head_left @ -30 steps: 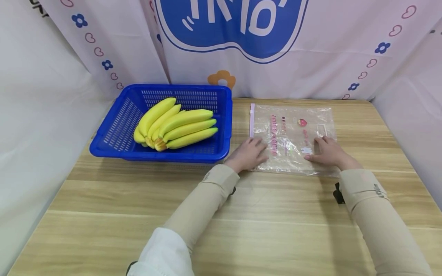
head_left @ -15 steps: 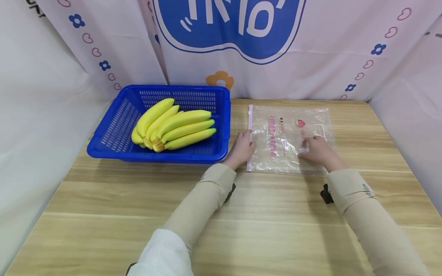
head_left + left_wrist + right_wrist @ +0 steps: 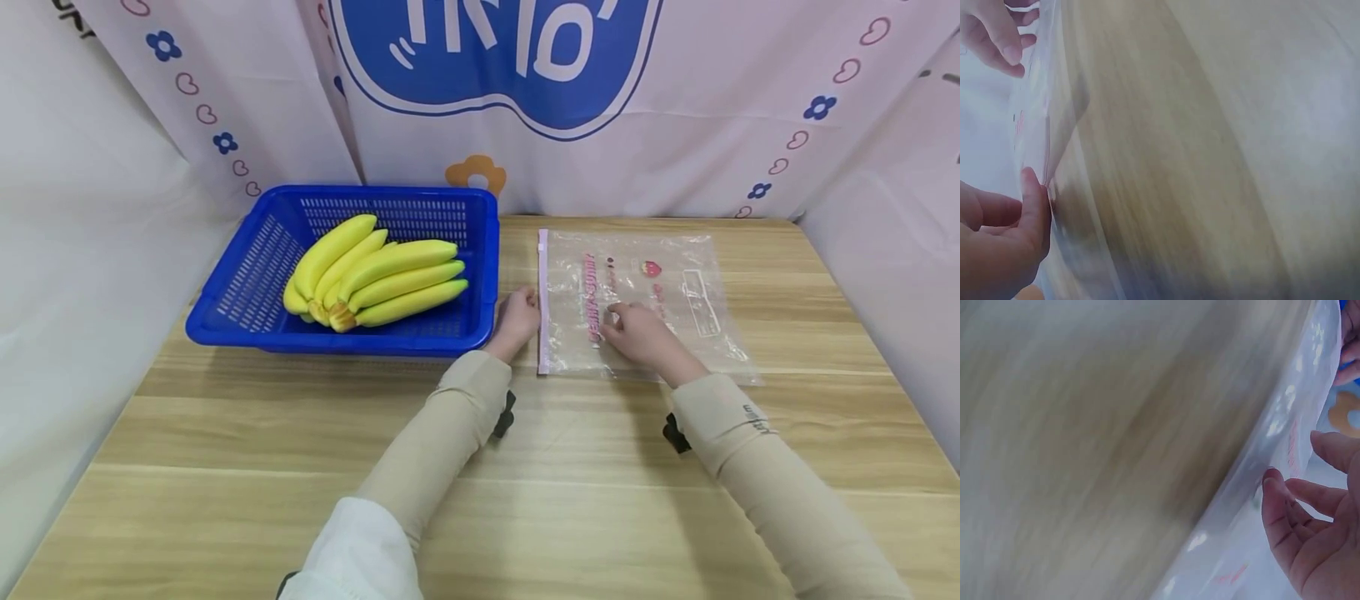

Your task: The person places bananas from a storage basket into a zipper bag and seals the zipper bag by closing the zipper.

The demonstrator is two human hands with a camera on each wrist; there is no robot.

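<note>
While the bag [image 3: 637,283] lies flat on the bench [image 3: 585,500] beside the basket [image 3: 337,340], the left hand [image 3: 516,323] is at its strip [image 3: 543,308], whether pinching I cannot tell; the right hand [image 3: 643,335], loosely bent, holds nothing. Light touches should suit so thin a bag.

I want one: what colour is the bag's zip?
The zip is pale lilac, clearest in the head view.

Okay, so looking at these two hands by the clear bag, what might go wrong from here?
The bag is clear plastic lying flat, so it could slide or crumple if the right hand over it drags across. The left hand sits between bag and basket, so pulling back leftward might bump the basket and perhaps shift the bananas inside.
</note>
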